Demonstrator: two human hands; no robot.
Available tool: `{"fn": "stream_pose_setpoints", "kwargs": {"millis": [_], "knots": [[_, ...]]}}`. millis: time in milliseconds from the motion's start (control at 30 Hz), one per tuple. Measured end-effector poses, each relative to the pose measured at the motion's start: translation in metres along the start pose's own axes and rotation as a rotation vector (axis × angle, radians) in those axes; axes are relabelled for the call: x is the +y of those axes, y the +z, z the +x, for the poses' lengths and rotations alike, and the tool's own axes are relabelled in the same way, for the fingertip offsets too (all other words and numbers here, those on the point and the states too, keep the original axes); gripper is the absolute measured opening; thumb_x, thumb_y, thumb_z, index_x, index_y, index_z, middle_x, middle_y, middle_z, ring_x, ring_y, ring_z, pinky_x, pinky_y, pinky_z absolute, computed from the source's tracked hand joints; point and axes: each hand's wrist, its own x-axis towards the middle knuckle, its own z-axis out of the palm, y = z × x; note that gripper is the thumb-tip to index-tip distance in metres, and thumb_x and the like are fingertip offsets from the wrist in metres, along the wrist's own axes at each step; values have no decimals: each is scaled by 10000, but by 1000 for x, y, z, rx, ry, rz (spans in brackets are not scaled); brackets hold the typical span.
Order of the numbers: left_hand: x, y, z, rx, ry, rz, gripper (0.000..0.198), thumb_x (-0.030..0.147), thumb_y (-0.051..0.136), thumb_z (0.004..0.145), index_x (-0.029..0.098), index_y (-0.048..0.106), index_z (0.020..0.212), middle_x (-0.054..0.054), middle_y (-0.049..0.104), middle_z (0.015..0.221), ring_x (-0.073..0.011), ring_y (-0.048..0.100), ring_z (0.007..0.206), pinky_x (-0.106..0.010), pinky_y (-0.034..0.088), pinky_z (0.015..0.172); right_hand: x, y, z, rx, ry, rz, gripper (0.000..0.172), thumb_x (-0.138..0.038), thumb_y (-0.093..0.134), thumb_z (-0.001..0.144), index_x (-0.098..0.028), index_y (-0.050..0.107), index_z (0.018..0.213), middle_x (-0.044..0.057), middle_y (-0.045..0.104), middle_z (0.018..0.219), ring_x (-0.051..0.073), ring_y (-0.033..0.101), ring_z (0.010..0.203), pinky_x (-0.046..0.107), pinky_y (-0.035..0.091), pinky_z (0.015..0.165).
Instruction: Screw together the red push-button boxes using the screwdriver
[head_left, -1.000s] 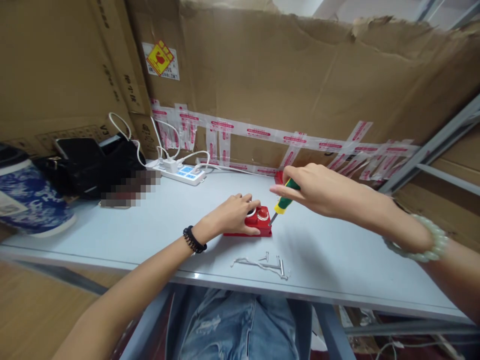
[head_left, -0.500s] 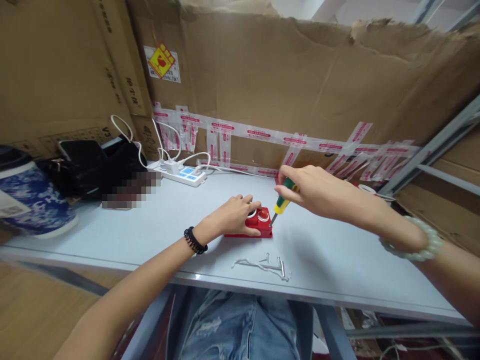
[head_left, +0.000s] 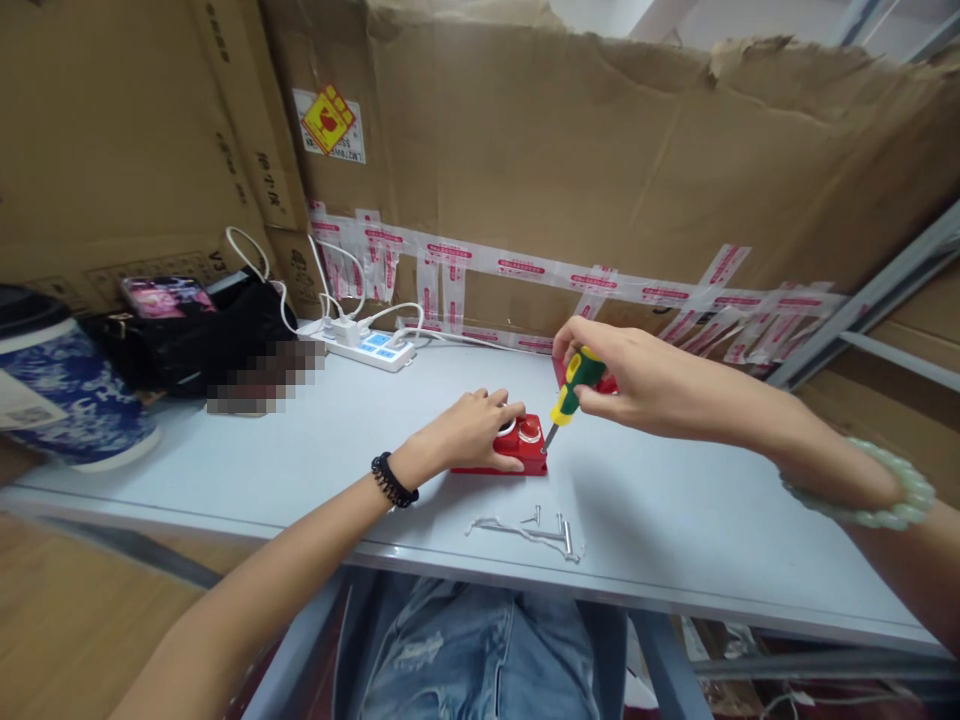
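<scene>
A red box point(head_left: 534, 460) with a round red knob on top lies on the light table. My left hand point(head_left: 480, 430) grips it from above, fingers over the top and thumb along the near side, covering its left part. My right hand point(head_left: 600, 375) is closed on a green and yellow screwdriver point(head_left: 574, 388), which slants down so that its tip meets the box's right end. Small metal screws point(head_left: 568, 538) and a thin white strand lie on the table nearer the front edge.
A white power strip point(head_left: 371, 347) with plugged cables stands behind on the left. Further left are a black bag point(head_left: 187, 345), a phone point(head_left: 166, 297) and a blue patterned cup point(head_left: 71, 390). Cardboard point(head_left: 510, 150) rises behind the table point(head_left: 697, 540). A red object sits partly hidden behind my right hand.
My right hand has turned around the screwdriver and its fingers have shifted, showing more of the handle. The phone's screen has lit up. My left hand still grips the box.
</scene>
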Motion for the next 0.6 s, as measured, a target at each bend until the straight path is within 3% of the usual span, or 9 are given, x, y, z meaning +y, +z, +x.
{"fn": "stream_pose_setpoints", "kwargs": {"millis": [133, 267, 333, 467, 600], "knots": [[-1, 1, 0, 9, 3, -6, 603, 596, 601, 735, 182, 510, 1164, -101, 543, 1000, -258, 556, 817, -380, 427, 764, 1, 5, 0, 37, 118, -95, 208, -397, 421, 855, -199, 467, 902, 59, 593, 795, 193, 520, 702, 285, 344, 580], [-1, 1, 0, 5, 4, -9, 593, 596, 601, 735, 189, 510, 1156, -94, 542, 994, -257, 560, 824, -374, 430, 764, 3, 5, 2, 24, 20, 16, 131, -284, 448, 825, -206, 482, 924, 50, 606, 885, 173, 534, 759, 277, 370, 638], [0, 0, 0, -1, 3, -7, 600, 595, 604, 734, 189, 509, 1166, -97, 545, 1002, -256, 560, 822, -375, 432, 767, 3, 4, 2, 10, 7, 42, 159, -316, 481, 809, -208, 490, 926, 43, 609, 879, 168, 534, 745, 273, 373, 635], [1, -2, 0, 2, -8, 1, 610, 595, 611, 730, 178, 515, 1164, -105, 551, 1009, -257, 558, 824, -378, 432, 776, 1, 4, 2, 68, 165, -88, 306, -483, 394, 863, -193, 494, 866, 44, 578, 710, 180, 509, 632, 285, 329, 560], [1, -2, 0, -4, -5, 5, 609, 607, 603, 731, 178, 519, 1156, -97, 552, 994, -248, 558, 813, -370, 437, 774, 1, 2, 0, 33, 87, 14, 167, -334, 411, 854, -210, 486, 937, 35, 608, 811, 162, 528, 679, 269, 348, 586]]}}
